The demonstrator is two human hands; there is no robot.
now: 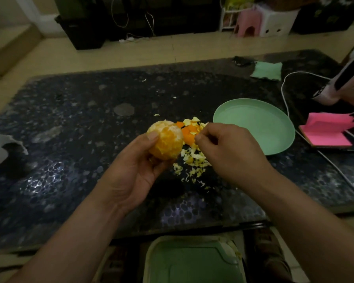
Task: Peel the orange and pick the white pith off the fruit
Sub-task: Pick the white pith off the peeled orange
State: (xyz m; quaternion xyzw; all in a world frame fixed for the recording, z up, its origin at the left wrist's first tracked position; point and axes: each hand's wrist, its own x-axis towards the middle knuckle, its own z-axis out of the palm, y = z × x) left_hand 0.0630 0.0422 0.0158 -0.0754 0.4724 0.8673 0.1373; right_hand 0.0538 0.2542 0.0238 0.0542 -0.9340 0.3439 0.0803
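Note:
My left hand (138, 167) grips the peeled orange (166, 139) above the dark table, thumb on its upper left side. White pith still streaks its surface. My right hand (227, 149) hovers just right of the orange, above the scraps, with thumb and fingers curled together; whether a shred of pith is pinched between them I cannot tell. A heap of orange peel pieces (189, 130) and pale pith shreds (194, 160) lies on the table between and under my hands.
A green plate (255, 127) sits right of the heap. Pink sticky notes (328, 130), a white cable (285, 99) and a green cloth (267, 70) lie farther right. A green bin (192, 262) stands below the table's near edge. Grey torn paper (0, 149) lies at left.

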